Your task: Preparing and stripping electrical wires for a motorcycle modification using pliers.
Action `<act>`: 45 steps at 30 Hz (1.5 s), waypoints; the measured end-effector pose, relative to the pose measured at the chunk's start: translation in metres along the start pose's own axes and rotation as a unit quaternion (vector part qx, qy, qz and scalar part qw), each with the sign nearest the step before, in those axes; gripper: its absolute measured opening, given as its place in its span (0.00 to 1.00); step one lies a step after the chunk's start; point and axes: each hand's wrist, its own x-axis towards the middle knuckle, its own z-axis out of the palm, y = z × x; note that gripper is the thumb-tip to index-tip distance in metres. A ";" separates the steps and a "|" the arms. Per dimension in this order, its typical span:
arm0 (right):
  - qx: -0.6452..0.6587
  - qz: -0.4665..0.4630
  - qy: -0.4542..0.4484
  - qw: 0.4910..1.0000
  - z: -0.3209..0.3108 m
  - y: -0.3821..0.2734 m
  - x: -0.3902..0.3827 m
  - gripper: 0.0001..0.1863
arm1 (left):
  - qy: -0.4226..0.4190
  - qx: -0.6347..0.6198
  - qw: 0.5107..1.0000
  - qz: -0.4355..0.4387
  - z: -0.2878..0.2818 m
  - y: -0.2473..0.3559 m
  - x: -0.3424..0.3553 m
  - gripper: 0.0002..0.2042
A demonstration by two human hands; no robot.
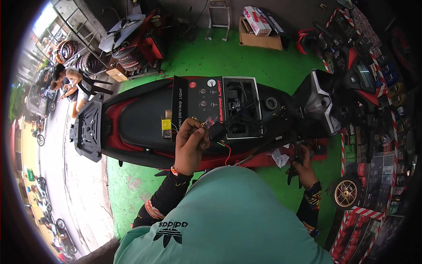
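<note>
My left hand (pixel 189 149) is closed in a pinch over the motorcycle seat, gripping a small black box with wires (pixel 216 130). A red wire (pixel 229 153) hangs from it in a curve. My right hand (pixel 304 169) is low beside the motorcycle, closed round dark-handled pliers (pixel 290 172); their jaws are hard to make out. On the motorcycle's seat (pixel 140 115) lies an open carton (pixel 259 134) holding black cables and parts. Its black printed lid (pixel 193 99) lies folded out to the left. A yellow-labelled piece (pixel 166 124) rests by the lid's left edge.
A roll of tape (pixel 271 103) lies on the motorcycle (pixel 281 94). Crumpled white plastic (pixel 280 157) sits on a red surface below. Stocked shelves (pixel 365 176) and a gold wheel (pixel 346 192) stand at right. A seated person (pixel 74 86) is at far left, cartons (pixel 259 33) behind.
</note>
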 end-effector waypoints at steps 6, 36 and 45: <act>0.061 0.127 0.077 0.987 -0.004 0.020 -0.010 0.48 | -0.026 -0.034 0.998 -0.042 0.001 -0.001 -0.002 0.03; -0.387 -0.465 -0.028 0.796 0.191 -0.148 0.047 0.34 | -0.021 -0.038 0.998 0.040 -0.005 -0.007 -0.016 0.04; -0.384 -0.466 -0.023 0.797 0.191 -0.145 0.050 0.32 | 0.029 -0.089 0.995 0.042 0.001 -0.003 -0.013 0.03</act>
